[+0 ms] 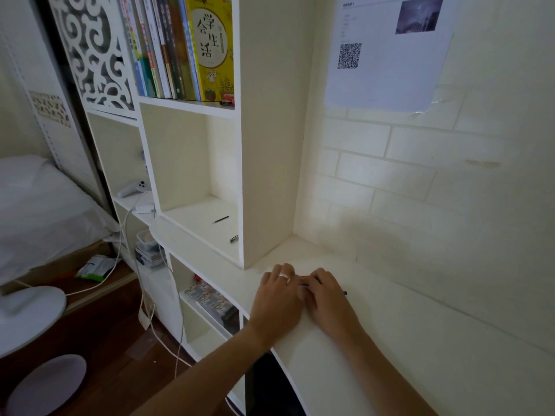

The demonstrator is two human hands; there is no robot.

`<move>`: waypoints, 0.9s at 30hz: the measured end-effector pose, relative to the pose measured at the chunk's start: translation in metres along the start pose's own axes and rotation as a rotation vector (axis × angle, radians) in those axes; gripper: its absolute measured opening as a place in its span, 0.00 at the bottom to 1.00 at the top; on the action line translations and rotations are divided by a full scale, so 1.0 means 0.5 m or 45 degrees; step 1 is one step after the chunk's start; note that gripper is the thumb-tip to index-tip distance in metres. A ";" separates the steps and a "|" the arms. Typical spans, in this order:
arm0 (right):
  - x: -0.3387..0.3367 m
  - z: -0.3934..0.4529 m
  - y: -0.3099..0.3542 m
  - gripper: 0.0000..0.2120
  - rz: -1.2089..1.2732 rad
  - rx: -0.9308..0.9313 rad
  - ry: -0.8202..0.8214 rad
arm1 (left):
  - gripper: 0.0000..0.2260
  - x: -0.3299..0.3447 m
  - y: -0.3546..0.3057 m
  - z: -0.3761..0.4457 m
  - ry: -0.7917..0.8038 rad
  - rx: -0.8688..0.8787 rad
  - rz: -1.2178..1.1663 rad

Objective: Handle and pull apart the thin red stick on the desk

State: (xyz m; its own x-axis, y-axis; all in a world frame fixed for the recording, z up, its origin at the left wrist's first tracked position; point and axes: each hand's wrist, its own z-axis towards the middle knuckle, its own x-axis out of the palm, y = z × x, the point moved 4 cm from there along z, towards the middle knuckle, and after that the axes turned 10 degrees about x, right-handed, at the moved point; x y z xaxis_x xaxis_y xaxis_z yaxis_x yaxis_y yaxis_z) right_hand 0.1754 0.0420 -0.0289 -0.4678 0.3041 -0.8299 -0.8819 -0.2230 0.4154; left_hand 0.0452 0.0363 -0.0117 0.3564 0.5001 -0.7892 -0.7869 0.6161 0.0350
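Both hands lie close together on the white desktop [375, 340], just right of the shelf unit's side panel. My right hand [322, 292] has its fingers curled round a bundle of pens [304, 280]; a red end shows at its left and a blue tip [345, 293] sticks out at its right. My left hand [279, 291], with a ring on one finger, rests flat beside it, fingertips touching the pens' left ends. Most of the pens are hidden under the fingers.
A white shelf unit [261, 145] stands to the left, with books [180, 46] above and a thin pen [220, 219] and a small dark object [234, 239] in an open cubby. A paper with a QR code [387, 49] hangs on the wall. Cables, a bed and a fan base lie lower left.
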 end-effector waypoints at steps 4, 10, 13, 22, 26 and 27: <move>0.000 -0.001 -0.002 0.10 -0.021 -0.012 -0.049 | 0.07 0.007 -0.002 0.003 0.027 0.015 0.066; -0.009 -0.002 -0.008 0.07 -0.190 -0.038 -0.221 | 0.11 -0.002 0.047 -0.014 0.043 -0.209 0.125; -0.008 -0.002 -0.002 0.10 -0.140 -0.088 -0.201 | 0.09 0.006 0.028 -0.006 0.106 -0.033 0.120; -0.009 -0.001 -0.009 0.12 -0.121 0.012 -0.177 | 0.07 0.010 -0.013 0.009 0.263 -0.066 0.132; -0.008 0.007 -0.021 0.11 -0.047 0.057 -0.180 | 0.07 0.010 -0.002 0.008 0.258 -0.097 0.132; -0.007 0.007 -0.020 0.11 -0.016 0.039 -0.180 | 0.07 0.012 -0.001 0.008 0.249 -0.075 0.119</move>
State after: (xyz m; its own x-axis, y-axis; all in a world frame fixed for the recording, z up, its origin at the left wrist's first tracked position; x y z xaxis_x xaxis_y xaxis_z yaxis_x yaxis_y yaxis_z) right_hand 0.1857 0.0465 -0.0291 -0.4585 0.4348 -0.7750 -0.8880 -0.1904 0.4186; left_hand 0.0499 0.0413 -0.0140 0.1804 0.4223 -0.8883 -0.8422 0.5328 0.0823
